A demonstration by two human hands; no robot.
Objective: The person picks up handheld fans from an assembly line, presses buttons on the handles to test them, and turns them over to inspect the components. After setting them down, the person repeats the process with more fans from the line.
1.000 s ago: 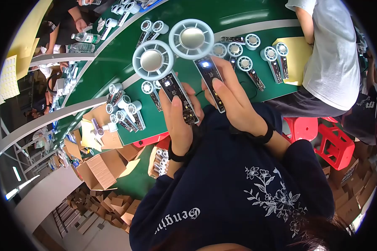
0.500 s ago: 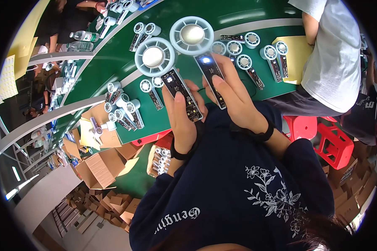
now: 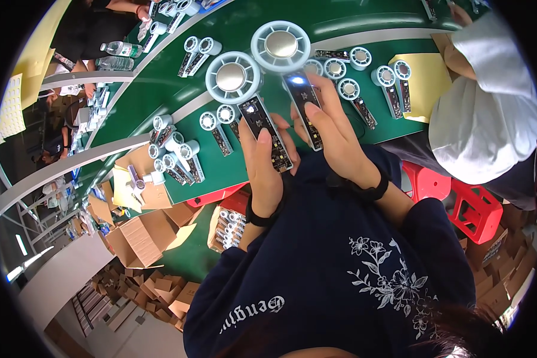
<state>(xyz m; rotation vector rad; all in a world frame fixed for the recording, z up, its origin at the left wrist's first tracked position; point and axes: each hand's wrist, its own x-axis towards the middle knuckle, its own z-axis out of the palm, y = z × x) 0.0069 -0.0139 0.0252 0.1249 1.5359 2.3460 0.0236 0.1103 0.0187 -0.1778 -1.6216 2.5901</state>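
Since the earlier frame both fans have tipped slightly. Left hand (image 3: 264,170) clasps the left fan (image 3: 244,98), right hand (image 3: 335,132) the right fan (image 3: 289,62); handles run toward the body, heads over the green table (image 3: 364,30).

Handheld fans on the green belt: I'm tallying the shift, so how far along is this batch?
Done cannot be told. In hand: the left hand and the right hand each hold one handheld fan with its circuit board exposed; the right one shows a lit light. Left: more open fans lie on the belt.
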